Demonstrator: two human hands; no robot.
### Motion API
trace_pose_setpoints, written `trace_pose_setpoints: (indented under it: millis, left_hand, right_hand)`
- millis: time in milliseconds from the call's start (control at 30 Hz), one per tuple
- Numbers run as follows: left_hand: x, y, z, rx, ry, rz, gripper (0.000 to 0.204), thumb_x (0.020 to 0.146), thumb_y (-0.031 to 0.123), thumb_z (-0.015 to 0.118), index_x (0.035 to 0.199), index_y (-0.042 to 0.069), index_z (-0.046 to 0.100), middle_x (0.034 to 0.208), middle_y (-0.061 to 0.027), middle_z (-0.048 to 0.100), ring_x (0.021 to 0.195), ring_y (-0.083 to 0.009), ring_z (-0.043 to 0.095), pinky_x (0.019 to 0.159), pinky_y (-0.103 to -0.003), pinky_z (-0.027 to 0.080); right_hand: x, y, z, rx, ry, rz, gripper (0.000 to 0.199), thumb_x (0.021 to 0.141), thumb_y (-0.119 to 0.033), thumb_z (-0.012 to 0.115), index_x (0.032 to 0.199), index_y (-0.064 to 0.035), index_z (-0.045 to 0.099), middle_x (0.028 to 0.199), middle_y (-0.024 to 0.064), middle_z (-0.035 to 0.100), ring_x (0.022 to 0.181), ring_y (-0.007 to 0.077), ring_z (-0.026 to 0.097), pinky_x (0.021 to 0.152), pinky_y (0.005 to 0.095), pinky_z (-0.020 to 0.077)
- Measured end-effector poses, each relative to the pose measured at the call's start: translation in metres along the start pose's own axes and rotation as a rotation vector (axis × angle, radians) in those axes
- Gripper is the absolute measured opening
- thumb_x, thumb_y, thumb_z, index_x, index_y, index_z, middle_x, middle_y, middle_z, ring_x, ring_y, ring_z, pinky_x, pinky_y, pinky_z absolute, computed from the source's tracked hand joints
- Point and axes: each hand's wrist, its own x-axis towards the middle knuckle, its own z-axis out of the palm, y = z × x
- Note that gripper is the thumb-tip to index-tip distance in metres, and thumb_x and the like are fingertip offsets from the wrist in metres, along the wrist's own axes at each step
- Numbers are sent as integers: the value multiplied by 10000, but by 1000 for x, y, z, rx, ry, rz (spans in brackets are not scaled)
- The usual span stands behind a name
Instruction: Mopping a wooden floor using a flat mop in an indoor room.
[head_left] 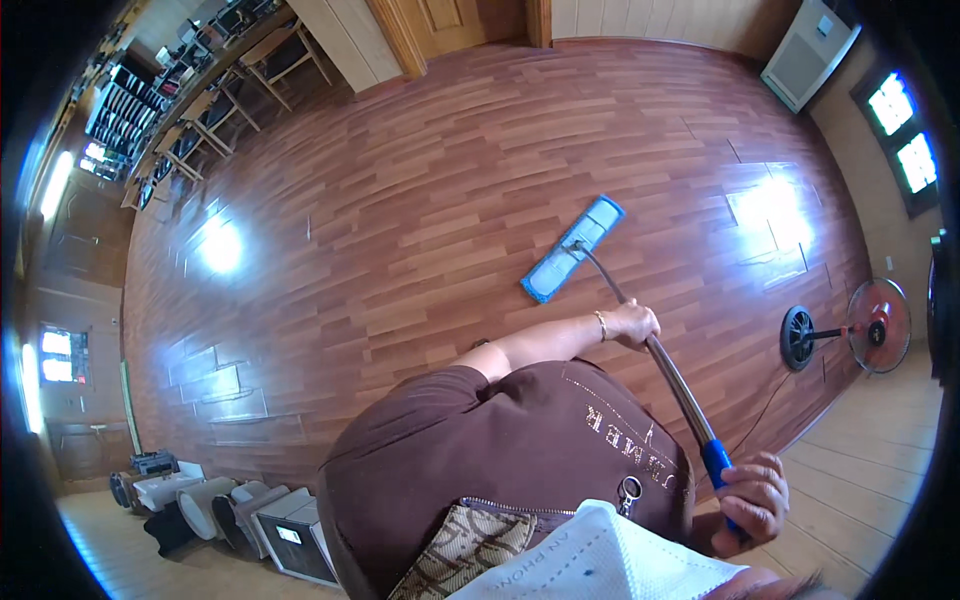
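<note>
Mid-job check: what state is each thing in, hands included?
Left hand: closed around the pole.
Right hand: closed around the blue grip.
Pole: slanted, held by both hands.
Blue grip: partly covered by fingers.
Mop head: flat on the floor.
Floor: glossy, reflecting light.
Fan: upright; spinning or not, unclear.

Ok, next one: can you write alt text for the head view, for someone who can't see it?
A person's left hand grips the metal pole of a blue flat mop on a reddish-brown plank-patterned floor, and the right hand grips its blue handle. A fan stands at the right; wooden chairs line a counter at upper left.
</note>
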Motion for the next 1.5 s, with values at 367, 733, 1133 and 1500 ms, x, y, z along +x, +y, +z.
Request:
trace_pose_setpoints:
  millis: [367, 733, 1133, 1500]
  left_hand:
    - [-134, -155, -51, 184, 459, -200, 149, 576, 265, 678, 598, 180, 557, 643, -49, 609, 692, -287, 636, 546, -460, 475]
    - [-355, -202, -32, 98, 773, -695, 360, 669, 260, 745, 616, 83, 437, 655, -119, 520, 656, -335, 521, 591, -420, 411]
    - [-507, -144, 95, 92, 1107, -1130, 174, 628, 60, 643, 601, 77, 472, 625, -146, 536, 634, -342, 541, 565, -417, 399]
    - [-483, -59, 133, -107, 1134, -1156, 157, 616, 79, 609, 540, 76, 472, 551, -161, 509, 498, -334, 503, 449, -395, 351]
  right_hand:
    - [42, 88, 113, 330, -23, 93, 492, 666, -517, 762, 796, -55, 653, 714, 82, 677, 724, 260, 683, 783, 455, 462]
    - [88, 99, 261, 886, -527, 162, 57, 679, -86, 632, 720, -60, 603, 758, 78, 660, 898, 315, 659, 902, 470, 443]
    - [97, 87, 348, 1227, -916, 117, 21, 753, -31, 628, 739, -24, 614, 763, 79, 637, 905, 281, 617, 958, 460, 430]
    - [117, 96, 325, 1309, -1092, 546, 64, 772, -62, 634, 783, 1, 640, 837, 97, 668, 1066, 270, 587, 942, 406, 430]
